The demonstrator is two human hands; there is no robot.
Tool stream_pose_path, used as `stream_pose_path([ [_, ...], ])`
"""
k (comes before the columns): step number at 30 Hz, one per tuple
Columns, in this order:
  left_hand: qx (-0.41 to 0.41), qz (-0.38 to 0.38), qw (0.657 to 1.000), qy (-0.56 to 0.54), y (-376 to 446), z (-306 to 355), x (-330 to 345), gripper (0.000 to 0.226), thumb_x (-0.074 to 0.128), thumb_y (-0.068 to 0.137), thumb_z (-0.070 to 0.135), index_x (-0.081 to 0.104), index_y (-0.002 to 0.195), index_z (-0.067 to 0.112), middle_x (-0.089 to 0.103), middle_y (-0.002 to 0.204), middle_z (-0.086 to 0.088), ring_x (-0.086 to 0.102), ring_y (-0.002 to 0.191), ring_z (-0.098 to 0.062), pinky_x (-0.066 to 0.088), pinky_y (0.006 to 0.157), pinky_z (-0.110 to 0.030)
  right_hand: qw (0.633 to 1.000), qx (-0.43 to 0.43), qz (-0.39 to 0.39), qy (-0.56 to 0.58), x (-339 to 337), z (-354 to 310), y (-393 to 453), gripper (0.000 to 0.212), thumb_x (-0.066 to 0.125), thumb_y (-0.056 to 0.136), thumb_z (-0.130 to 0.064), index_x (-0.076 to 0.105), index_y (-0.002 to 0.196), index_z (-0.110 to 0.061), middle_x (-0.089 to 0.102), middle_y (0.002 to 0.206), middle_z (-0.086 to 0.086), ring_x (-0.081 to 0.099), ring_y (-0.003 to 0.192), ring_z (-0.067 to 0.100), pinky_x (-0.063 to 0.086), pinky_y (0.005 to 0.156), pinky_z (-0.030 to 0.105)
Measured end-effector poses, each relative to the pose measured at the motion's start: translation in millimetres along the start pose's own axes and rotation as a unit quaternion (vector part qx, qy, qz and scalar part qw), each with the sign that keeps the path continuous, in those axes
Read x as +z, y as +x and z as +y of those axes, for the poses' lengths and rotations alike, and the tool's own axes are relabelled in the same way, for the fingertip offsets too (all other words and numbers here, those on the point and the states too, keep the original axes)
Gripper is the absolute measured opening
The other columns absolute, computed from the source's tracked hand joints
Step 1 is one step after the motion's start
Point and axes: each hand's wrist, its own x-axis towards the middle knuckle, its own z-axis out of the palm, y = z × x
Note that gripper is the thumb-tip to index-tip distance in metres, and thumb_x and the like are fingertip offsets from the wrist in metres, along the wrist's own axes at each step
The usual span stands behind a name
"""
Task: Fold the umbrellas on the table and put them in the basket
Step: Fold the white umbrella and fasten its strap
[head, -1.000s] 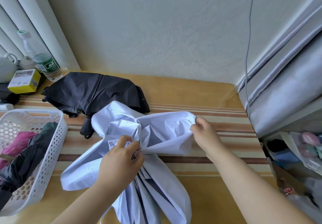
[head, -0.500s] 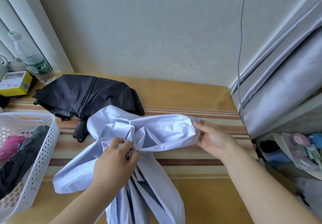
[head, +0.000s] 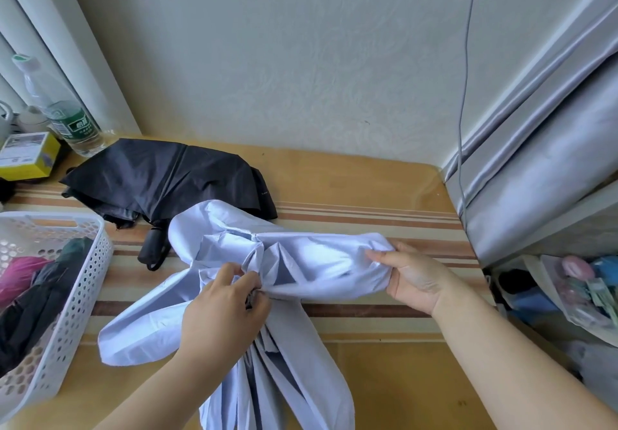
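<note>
Sprawling across the middle of the frame, the pale lavender umbrella [head: 301, 259] lies half collapsed on the striped table [head: 368, 222], its thin canopy crumpled into loose panels that fan left, right and toward the bottom edge. The left hand [head: 224, 309] pinches the gathered fabric at the canopy's centre, fingers curled tight around it. The right hand [head: 411, 279] grips the end of the right-hand panel, thumb on top and fingers wrapped under the bunched cloth. Just behind, partly under the lavender fabric, a black umbrella [head: 160, 178] lies loosely folded with its handle pointing toward the viewer. At the left edge a white perforated basket [head: 80, 282] holds dark and pink folded umbrellas. In the upper left stand a plastic bottle [head: 63, 111] and a yellow box [head: 30, 155].
</note>
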Motion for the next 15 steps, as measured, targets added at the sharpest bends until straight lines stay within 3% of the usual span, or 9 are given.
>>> stream_pose_path([
  [2, 0.014, 0.002, 1.0, -0.004, 0, 2, 2, 0.009, 0.063, 0.071, 0.021, 0.057, 0.065, 0.023, 0.057, 0.087, 0.008, 0.05, 0.056, -0.019, 0.024, 0.04, -0.012, 0.993, -0.024, 0.113, -0.016, -12, -1, 5, 0.022, 0.055, 0.09, 0.002, 0.063, 0.109, -0.004, 0.071, 0.093, 0.013, 0.069, 0.077, 0.022, 0.057, 0.066, 0.033],
  [5, 0.055, 0.0, 0.998, 0.014, 0, 10, 6, 0.013, 0.049, 0.071, 0.03, 0.052, 0.061, 0.023, 0.055, 0.08, 0.009, 0.046, 0.054, -0.017, 0.013, 0.041, -0.009, 0.954, -0.014, 0.251, -0.162, -27, 2, 13, 0.006, 0.057, 0.093, -0.005, 0.055, 0.097, -0.01, 0.064, 0.107, 0.015, 0.064, 0.086, 0.025, 0.054, 0.075, 0.037],
  [8, 0.06, 0.013, 0.998, 0.014, -2, 11, 10, 0.015, 0.042, 0.071, 0.03, 0.05, 0.06, 0.022, 0.052, 0.077, 0.009, 0.037, 0.057, -0.015, 0.013, 0.041, -0.01, 0.887, -0.069, 0.288, -0.354, -28, 6, 6, 0.052, 0.071, 0.085, -0.026, 0.044, 0.129, -0.02, 0.053, 0.122, 0.0, 0.056, 0.106, 0.019, 0.049, 0.091, 0.037],
  [9, 0.061, 0.012, 0.998, 0.014, -3, 9, 10, 0.013, 0.044, 0.071, 0.028, 0.05, 0.061, 0.022, 0.052, 0.077, 0.009, 0.038, 0.057, -0.015, 0.014, 0.041, -0.011, 0.853, -0.138, 0.278, -0.419, -25, 5, -3, 0.056, 0.072, 0.084, -0.026, 0.042, 0.132, -0.026, 0.05, 0.12, -0.008, 0.052, 0.107, 0.011, 0.046, 0.091, 0.032],
  [11, 0.064, 0.009, 0.998, 0.016, -3, 6, 9, 0.014, 0.042, 0.072, 0.029, 0.05, 0.063, 0.023, 0.052, 0.078, 0.009, 0.044, 0.055, -0.017, 0.016, 0.041, -0.012, 0.775, -0.262, 0.174, -0.548, -13, 0, -19, 0.049, 0.07, 0.085, -0.023, 0.046, 0.125, -0.037, 0.048, 0.115, -0.021, 0.044, 0.106, -0.006, 0.037, 0.092, 0.02],
  [13, 0.064, 0.003, 0.998, 0.018, -3, 4, 8, 0.019, 0.038, 0.073, 0.031, 0.051, 0.063, 0.022, 0.052, 0.078, 0.009, 0.049, 0.055, -0.019, 0.02, 0.04, -0.014, 0.693, -0.258, 0.03, -0.673, 2, 2, -22, 0.045, 0.065, 0.089, -0.027, 0.047, 0.129, -0.037, 0.043, 0.117, -0.027, 0.034, 0.11, -0.011, 0.027, 0.097, 0.014],
  [15, 0.067, 0.001, 0.998, 0.015, -2, 3, 8, 0.02, 0.036, 0.073, 0.032, 0.051, 0.063, 0.022, 0.052, 0.079, 0.008, 0.046, 0.055, -0.018, 0.019, 0.04, -0.013, 0.635, -0.217, -0.036, -0.74, 8, 12, -11, 0.043, 0.058, 0.093, -0.028, 0.047, 0.134, -0.033, 0.044, 0.125, -0.019, 0.031, 0.12, 0.001, 0.025, 0.103, 0.02],
])
